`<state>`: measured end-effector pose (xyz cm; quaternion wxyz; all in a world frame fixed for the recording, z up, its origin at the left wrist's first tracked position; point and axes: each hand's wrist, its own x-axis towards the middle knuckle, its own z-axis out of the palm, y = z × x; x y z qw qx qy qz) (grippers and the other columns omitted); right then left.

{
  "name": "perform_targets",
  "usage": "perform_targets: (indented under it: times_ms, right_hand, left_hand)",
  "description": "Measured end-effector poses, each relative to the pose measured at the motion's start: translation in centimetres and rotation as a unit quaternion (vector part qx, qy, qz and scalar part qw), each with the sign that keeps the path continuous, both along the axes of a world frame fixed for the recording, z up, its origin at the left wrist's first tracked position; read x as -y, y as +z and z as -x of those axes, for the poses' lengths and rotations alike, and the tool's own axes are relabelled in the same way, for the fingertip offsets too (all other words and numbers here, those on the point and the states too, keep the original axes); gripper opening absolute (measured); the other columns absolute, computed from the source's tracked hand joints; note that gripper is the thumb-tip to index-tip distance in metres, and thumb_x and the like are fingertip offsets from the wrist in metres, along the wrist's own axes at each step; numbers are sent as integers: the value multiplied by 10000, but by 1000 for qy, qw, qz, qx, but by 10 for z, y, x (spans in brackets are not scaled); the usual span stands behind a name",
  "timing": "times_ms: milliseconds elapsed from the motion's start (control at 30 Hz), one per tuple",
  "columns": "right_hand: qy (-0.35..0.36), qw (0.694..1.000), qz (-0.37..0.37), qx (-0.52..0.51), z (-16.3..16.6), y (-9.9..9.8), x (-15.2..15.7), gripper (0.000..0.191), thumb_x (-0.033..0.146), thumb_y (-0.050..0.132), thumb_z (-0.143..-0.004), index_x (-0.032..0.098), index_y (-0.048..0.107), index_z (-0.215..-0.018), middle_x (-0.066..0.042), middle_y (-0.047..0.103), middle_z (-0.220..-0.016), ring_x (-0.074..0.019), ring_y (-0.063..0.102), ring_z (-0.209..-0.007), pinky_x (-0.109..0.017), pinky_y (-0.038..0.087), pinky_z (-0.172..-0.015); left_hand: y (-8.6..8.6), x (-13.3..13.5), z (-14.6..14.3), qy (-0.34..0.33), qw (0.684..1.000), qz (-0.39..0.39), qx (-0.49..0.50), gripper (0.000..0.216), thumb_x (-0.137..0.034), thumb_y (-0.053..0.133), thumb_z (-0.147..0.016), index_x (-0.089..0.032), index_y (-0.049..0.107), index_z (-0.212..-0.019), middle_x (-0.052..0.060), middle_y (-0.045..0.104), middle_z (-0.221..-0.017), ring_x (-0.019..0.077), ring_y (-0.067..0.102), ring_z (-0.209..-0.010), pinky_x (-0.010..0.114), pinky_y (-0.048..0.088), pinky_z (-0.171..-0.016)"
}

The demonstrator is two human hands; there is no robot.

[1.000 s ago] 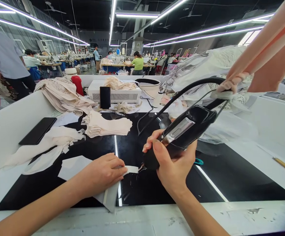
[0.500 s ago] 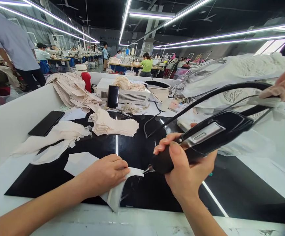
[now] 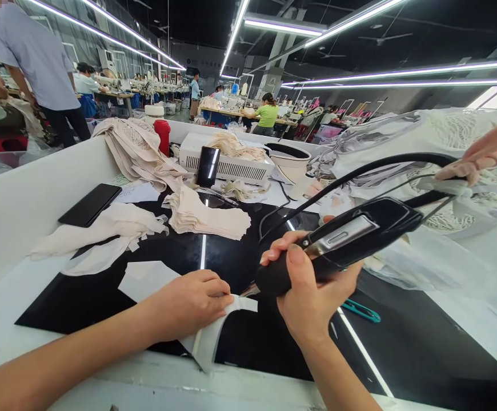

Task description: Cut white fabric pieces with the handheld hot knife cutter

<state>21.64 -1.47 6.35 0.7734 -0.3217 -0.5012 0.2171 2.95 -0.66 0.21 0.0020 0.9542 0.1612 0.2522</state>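
My left hand (image 3: 201,299) has its fingers bent together on a curved white fabric piece (image 3: 211,339), holding it against the black work surface (image 3: 248,342). A white paper-like sheet (image 3: 148,278) lies partly under that hand. In my right hand (image 3: 312,285) is a black corded hand tool (image 3: 355,231) with a silver plate on its side. Its thin metal tip (image 3: 249,290) points at the fabric just beside my left fingertips; whether they touch I cannot tell. Another person's hand (image 3: 475,162) is at the tool's cord end, near a clear plastic piece.
Stacked cream fabric pieces (image 3: 209,214), loose cream cloth (image 3: 103,228) and a dark phone (image 3: 89,204) lie beyond. A vented white box (image 3: 242,167) stands at the back. Teal snips (image 3: 362,311) rest to the right. Bagged lace fabric (image 3: 403,140) is piled at the right.
The tool's tip has shifted left and slightly up, from the end of the white fabric to beside my left fingertips. The teal snips have come into fuller view.
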Motion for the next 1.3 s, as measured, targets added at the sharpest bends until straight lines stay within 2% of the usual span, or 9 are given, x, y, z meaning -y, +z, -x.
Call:
perform_targets:
  times_ms: [133, 267, 400, 600, 833, 1000, 1167, 1300]
  right_hand:
    - [-5, 1000, 3, -2, -3, 2, 1, 343, 278, 853, -880, 306, 554, -1045, 87, 709, -813, -118, 663, -555, -276, 609, -518]
    - [-40, 999, -13, 1, -10, 3, 2, 374, 270, 855, -873, 307, 574, -1116, 89, 708, -805, -118, 651, -551, -274, 612, -500]
    - [-32, 999, -12, 16, -14, 1, 3, 406, 265, 846, -878, 324, 559, -1158, 97, 708, -813, -120, 656, -555, -277, 618, -504]
    - [-38, 999, 1, 12, -14, 2, 3, 328, 273, 838, -879, 296, 555, -1043, 86, 702, -814, -122, 656, -554, -286, 615, -501]
    - [-5, 1000, -15, -3, -6, 2, 10, 467, 302, 852, -888, 351, 600, -1278, 84, 700, -824, -125, 668, -552, -276, 612, -489]
    - [20, 1000, -16, 8, -1, -2, 12, 446, 238, 820, -907, 362, 613, -1282, 87, 725, -835, -111, 680, -565, -254, 621, -522]
    - [10, 1000, -13, 8, -3, 1, 12, 407, 217, 818, -892, 351, 613, -1217, 87, 721, -820, -117, 675, -560, -253, 614, -503]
    - [-18, 1000, -18, -3, -9, 3, 14, 473, 261, 848, -876, 342, 607, -1275, 85, 708, -803, -126, 661, -549, -278, 624, -494]
  left_hand:
    - [0, 0, 0, 4, 1000, -2, -6, 84, -167, 633, -1074, -139, 712, -1067, 66, 740, -1072, 185, 693, -986, 313, 595, -973]
    - [1, 0, -1, 2, 1000, -7, -5, 126, -145, 590, -1092, -150, 711, -1061, 60, 746, -1053, 180, 696, -1016, 304, 584, -986]
    - [-1, 0, 0, 4, 1000, -9, 1, 144, -157, 570, -1102, -152, 711, -1074, 55, 741, -1056, 180, 699, -1002, 302, 583, -981]
    - [-4, -1, 2, 2, 1000, -1, 9, 112, -164, 609, -1082, -149, 718, -1099, 66, 734, -1082, 196, 697, -990, 319, 595, -958]
    - [-2, 0, 3, 4, 1000, 26, -3, 146, -170, 602, -1091, -140, 729, -1157, 88, 741, -1133, 201, 693, -1034, 326, 600, -983]
    - [-3, 0, 4, 4, 999, 32, -11, 158, -181, 612, -1091, -137, 734, -1181, 88, 744, -1125, 212, 700, -1046, 338, 606, -989]
    - [-1, -1, 4, 3, 1000, 21, -6, 156, -181, 590, -1102, -144, 734, -1150, 91, 745, -1118, 201, 699, -1030, 333, 609, -980]
    - [0, 0, 3, -2, 1000, 13, 9, 176, -151, 560, -1105, -139, 733, -1139, 80, 741, -1096, 192, 694, -1002, 328, 611, -972]
